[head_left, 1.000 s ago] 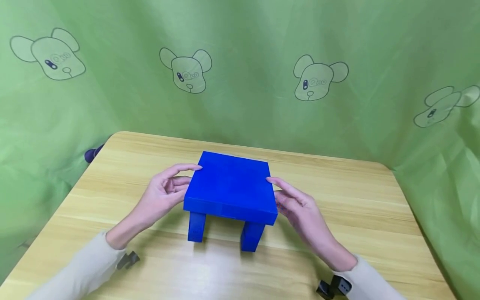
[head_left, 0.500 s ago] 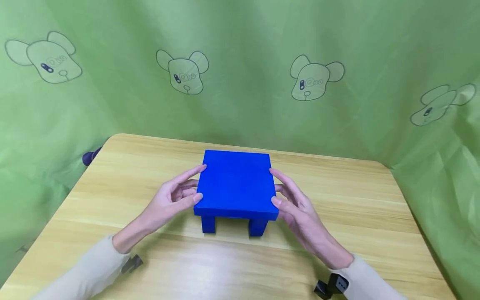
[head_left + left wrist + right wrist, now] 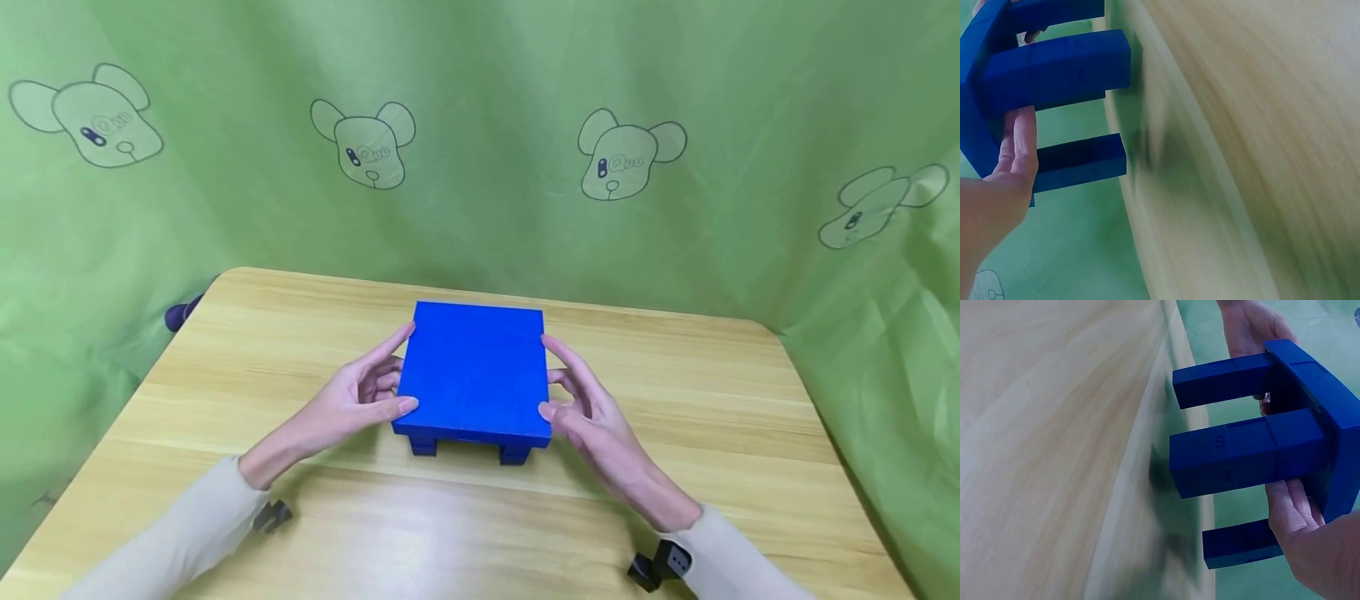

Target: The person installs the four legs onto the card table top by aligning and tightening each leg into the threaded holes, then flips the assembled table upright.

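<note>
A small blue stool (image 3: 474, 367) with a flat square top and square legs is in the middle of the wooden table (image 3: 712, 392). My left hand (image 3: 352, 400) holds its left edge, thumb at the near corner and index finger at the far one. On the opposite side my right hand (image 3: 596, 421) holds the right edge the same way. In the left wrist view my thumb (image 3: 1019, 144) lies along the top slab of the stool (image 3: 1054, 69). The right wrist view shows the stool's legs (image 3: 1229, 456) pointing at the tabletop, very close to it; I cannot tell whether they touch.
A green curtain (image 3: 480, 100) printed with cartoon animal heads hangs close behind and beside the table. A dark purple object (image 3: 180, 315) pokes out at the far left corner. Black wrist mounts (image 3: 660, 565) sit by both sleeves.
The stool has gone from tilted, with its front legs well in view, to level and lower over the table. Both hands stayed on its sides and moved with it.
</note>
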The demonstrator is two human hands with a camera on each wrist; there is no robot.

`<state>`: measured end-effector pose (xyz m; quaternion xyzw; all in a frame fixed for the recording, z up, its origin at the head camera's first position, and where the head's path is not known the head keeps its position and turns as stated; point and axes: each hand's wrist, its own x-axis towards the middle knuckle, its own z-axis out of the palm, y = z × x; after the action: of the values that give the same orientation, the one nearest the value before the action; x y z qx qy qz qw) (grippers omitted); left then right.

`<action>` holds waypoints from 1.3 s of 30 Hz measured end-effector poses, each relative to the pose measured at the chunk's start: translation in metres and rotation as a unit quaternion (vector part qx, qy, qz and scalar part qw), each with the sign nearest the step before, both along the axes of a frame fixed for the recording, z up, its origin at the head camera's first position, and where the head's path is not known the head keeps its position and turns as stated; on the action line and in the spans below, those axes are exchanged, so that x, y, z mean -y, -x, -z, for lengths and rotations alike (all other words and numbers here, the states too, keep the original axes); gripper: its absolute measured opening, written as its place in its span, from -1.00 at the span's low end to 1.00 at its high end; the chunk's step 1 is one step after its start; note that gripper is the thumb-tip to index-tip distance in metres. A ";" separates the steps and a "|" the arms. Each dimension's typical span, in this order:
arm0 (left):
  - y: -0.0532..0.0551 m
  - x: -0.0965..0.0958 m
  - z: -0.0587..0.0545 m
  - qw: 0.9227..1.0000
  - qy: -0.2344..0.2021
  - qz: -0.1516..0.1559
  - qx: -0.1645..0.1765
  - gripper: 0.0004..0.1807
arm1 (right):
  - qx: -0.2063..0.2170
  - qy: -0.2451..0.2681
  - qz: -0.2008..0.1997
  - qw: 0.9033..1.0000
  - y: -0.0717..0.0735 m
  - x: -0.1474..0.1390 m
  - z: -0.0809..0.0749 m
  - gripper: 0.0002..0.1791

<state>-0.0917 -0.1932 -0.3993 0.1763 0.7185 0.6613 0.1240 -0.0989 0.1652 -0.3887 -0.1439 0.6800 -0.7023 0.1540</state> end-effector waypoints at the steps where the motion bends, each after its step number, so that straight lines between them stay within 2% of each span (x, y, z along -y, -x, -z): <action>1: 0.000 0.000 0.001 1.000 0.001 0.002 0.000 0.02 | 0.000 0.000 0.000 1.000 0.000 0.000 0.001 -0.10; 25: 0.005 0.000 0.006 1.000 0.010 0.024 0.006 0.02 | -0.004 -0.009 0.010 1.000 0.000 -0.002 0.014 -0.09; 28: 0.004 0.000 0.006 0.999 0.026 0.027 -0.007 0.01 | -0.022 -0.038 0.010 0.999 -0.001 -0.005 0.015 -0.10; 31: -0.001 0.002 0.004 0.997 0.069 0.023 -0.034 -0.03 | -0.049 -0.084 0.005 0.995 -0.002 -0.008 0.015 -0.14; 33: -0.005 0.005 0.001 0.991 0.118 0.017 -0.061 -0.05 | -0.077 -0.133 0.004 0.988 -0.004 -0.010 0.013 -0.17; 35: -0.010 0.008 -0.002 0.978 0.182 0.006 -0.100 -0.09 | -0.108 -0.177 0.002 0.978 -0.005 -0.014 0.012 -0.21; 37: -0.014 0.014 -0.004 0.958 0.245 -0.008 -0.147 -0.11 | -0.143 -0.219 -0.003 0.965 -0.006 -0.020 0.010 -0.27; 39: -0.016 0.021 -0.005 0.933 0.300 -0.026 -0.194 -0.13 | -0.177 -0.252 -0.015 0.951 -0.006 -0.026 0.010 -0.33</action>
<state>-0.0756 -0.2143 -0.3945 0.2375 0.8980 0.3703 0.0120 -0.0930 0.1914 -0.3984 -0.2325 0.8490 -0.4688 0.0736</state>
